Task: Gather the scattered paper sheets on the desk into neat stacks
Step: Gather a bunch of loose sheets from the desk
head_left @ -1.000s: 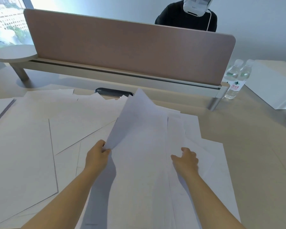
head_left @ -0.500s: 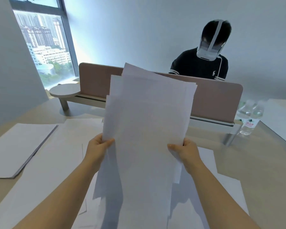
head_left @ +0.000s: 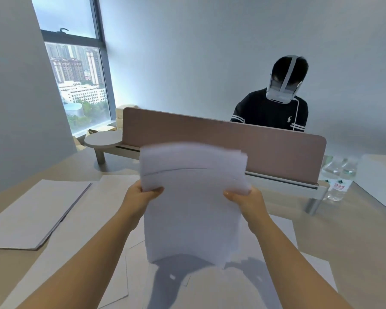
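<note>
Both the left hand (head_left: 140, 195) and right hand (head_left: 245, 197) pinch the upright paper bundle (head_left: 194, 208) by its side edges, long axis vertical, its blurred bottom edge seemingly just above the counter (head_left: 343, 230) near its front middle.

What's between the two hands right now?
The head view shows a bundle of paper sheets held upright between them: the left hand grips its left edge, the right hand its right edge.
</note>
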A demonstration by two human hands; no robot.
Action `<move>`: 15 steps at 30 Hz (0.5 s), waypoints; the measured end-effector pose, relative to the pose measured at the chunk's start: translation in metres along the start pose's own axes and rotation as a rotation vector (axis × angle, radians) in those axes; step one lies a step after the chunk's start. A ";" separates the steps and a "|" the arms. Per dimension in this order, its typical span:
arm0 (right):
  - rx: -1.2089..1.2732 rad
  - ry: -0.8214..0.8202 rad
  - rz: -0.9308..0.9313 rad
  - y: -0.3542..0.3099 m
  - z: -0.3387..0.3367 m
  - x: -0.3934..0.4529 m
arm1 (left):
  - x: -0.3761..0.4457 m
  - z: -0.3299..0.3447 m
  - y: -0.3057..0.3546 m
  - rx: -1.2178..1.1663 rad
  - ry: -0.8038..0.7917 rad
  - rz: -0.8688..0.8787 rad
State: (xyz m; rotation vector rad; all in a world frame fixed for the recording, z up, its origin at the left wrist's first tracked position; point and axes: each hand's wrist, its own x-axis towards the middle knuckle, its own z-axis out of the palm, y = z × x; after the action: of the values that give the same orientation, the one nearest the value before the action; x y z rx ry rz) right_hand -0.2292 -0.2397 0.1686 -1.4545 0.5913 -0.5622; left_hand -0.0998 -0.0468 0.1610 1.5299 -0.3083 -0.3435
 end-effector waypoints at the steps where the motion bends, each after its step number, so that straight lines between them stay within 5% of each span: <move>1: -0.005 -0.008 0.034 0.005 -0.001 -0.001 | 0.000 -0.003 -0.005 0.031 -0.019 -0.023; 7: 0.004 -0.085 0.144 0.026 0.002 0.000 | 0.003 -0.007 -0.029 0.029 -0.132 -0.117; 15: 0.071 -0.035 0.027 0.021 0.003 0.010 | 0.018 0.002 -0.028 -0.069 -0.160 -0.057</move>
State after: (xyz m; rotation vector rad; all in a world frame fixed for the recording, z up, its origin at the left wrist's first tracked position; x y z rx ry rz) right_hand -0.2199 -0.2434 0.1473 -1.3849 0.5572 -0.5302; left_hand -0.0847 -0.0561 0.1331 1.4480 -0.3746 -0.5182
